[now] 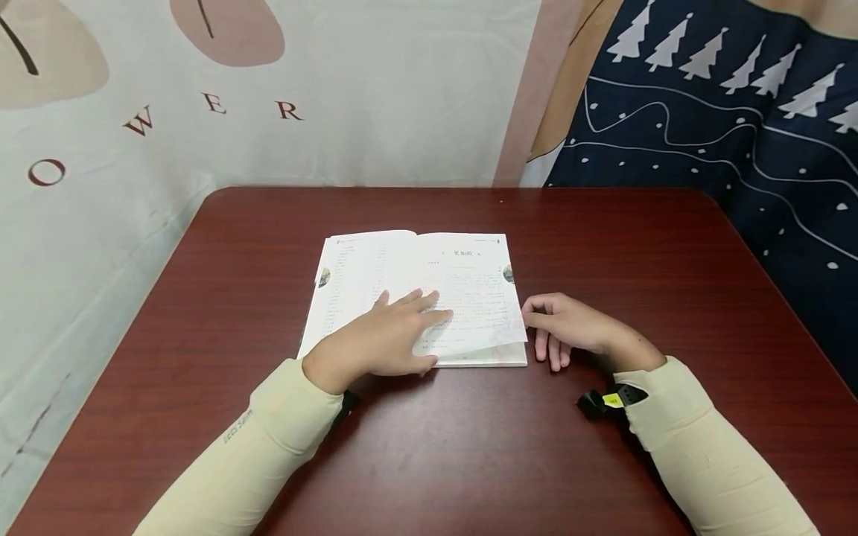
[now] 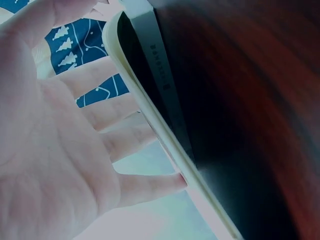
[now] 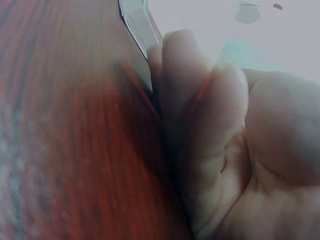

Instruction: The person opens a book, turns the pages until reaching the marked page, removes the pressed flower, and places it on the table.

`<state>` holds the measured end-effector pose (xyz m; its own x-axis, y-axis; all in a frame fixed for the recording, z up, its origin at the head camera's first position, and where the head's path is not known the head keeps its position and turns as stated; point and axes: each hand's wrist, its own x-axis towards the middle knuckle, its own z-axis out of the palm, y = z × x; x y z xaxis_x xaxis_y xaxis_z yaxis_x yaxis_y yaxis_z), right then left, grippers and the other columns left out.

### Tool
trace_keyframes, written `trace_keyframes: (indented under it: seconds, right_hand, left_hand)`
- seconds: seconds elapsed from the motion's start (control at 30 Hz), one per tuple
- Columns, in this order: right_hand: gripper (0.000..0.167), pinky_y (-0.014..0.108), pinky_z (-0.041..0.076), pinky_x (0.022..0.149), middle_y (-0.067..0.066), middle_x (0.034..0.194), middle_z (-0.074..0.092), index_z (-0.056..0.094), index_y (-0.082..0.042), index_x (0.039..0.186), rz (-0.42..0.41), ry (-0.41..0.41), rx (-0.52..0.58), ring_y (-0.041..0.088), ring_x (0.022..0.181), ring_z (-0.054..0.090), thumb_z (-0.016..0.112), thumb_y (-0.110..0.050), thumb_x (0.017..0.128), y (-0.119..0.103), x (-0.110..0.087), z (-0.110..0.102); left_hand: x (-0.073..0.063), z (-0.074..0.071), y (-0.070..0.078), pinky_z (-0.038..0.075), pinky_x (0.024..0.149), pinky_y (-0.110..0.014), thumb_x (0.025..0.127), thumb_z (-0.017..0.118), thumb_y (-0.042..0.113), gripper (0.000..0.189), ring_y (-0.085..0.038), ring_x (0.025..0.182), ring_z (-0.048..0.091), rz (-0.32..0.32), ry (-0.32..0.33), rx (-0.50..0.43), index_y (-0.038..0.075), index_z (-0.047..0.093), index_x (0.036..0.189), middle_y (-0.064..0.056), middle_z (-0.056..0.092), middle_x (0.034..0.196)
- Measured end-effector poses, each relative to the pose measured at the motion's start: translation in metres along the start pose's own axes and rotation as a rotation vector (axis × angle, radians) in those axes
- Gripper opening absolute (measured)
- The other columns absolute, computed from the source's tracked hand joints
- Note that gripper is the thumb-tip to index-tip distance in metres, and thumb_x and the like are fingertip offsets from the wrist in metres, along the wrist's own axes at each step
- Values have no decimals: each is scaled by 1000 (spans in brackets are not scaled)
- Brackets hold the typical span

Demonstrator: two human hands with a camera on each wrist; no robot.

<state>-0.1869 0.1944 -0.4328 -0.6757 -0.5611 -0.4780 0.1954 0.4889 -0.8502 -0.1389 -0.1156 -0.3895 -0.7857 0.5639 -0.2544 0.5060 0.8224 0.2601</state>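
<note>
An open book (image 1: 365, 272) with printed white pages lies flat on the dark red table (image 1: 469, 447). My left hand (image 1: 392, 335) rests across its lower middle, fingers spread and fairly straight. The left wrist view shows that palm (image 2: 65, 145) beside the book's edge (image 2: 155, 120). At the book's right edge, my right hand (image 1: 576, 324) pinches the side of the right-hand page (image 1: 479, 309) between thumb and index finger. That page's lower edge is raised a little off the pages beneath. Curled fingers (image 3: 185, 75) stand close to the page block in the right wrist view.
A black strap device with a yellow label (image 1: 611, 400) sits at my right wrist, just above the tabletop. Behind the table's far edge hang a pale lettered cloth (image 1: 402, 97) and a navy cloth with white trees (image 1: 704, 126).
</note>
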Motion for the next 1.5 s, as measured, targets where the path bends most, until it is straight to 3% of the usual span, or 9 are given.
trace_keyframes:
  seconds: [0.5,0.73,0.87,1.03,1.23,1.5]
  right_hand:
    - [25,29,49,40,12,62,64,50,1,106,-5,12,-16,19,41,61,49,-25,105,-1,-1,0]
    - [24,29,49,40,12,62,65,51,0,106,-4,13,-16,18,41,61,48,-23,105,-2,-1,0]
    - [24,28,49,40,11,62,65,51,0,107,-1,11,-17,18,41,61,48,-24,106,-2,0,1]
    - [24,28,48,40,11,62,65,51,0,107,3,13,-21,19,41,61,48,-23,105,-2,0,1]
    - [24,29,48,40,12,62,65,51,0,106,1,18,-23,19,40,61,49,-23,105,-2,-1,2]
    - [24,29,49,41,12,62,65,52,1,106,-11,15,-27,19,41,61,49,-24,105,-1,-1,1]
  left_hand:
    - [-1,-5,-3,26,114,-70,92,65,31,56,-24,143,44,70,108,6,23,53,146,-3,51,152]
    - [1,-5,-4,36,112,-61,93,69,30,69,-26,138,51,122,206,41,19,39,154,-8,52,150]
    - [2,-5,-5,41,111,-54,87,78,28,90,-30,145,42,157,304,77,15,26,160,-15,40,158]
    - [3,-5,-6,30,118,-56,83,83,28,106,-31,155,18,150,351,101,20,14,162,-14,16,168]
    - [3,-6,-4,12,125,-56,83,83,24,91,-32,157,-2,223,378,162,24,31,158,-10,5,170]
    - [3,-6,-4,7,127,-51,82,78,11,63,-30,158,3,283,397,209,26,60,140,-9,15,169]
